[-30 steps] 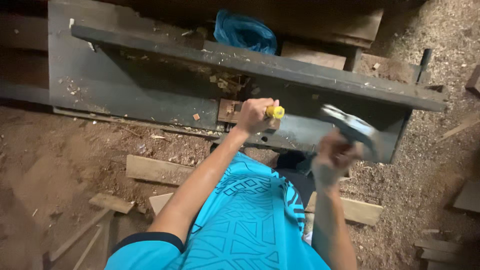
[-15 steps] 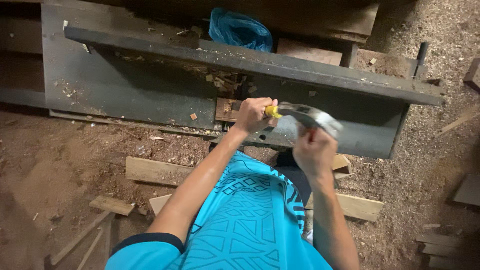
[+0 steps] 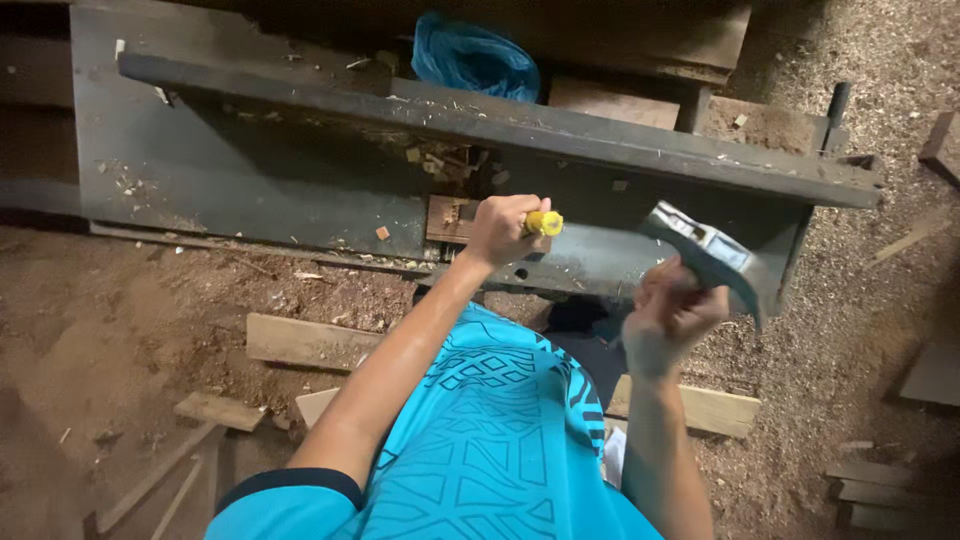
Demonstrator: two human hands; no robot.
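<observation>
Left hand: I am gripping a yellow chisel over the wood block.
Right hand: I am holding up a hammer.

Your left hand grips the chisel over a small wood block lying in the trough of the long metal beam that runs across in front of you. Your right hand holds the hammer to the right of the chisel, apart from it. A bag sits behind the beam. Planks lie on the floor between you and the beam.
</observation>
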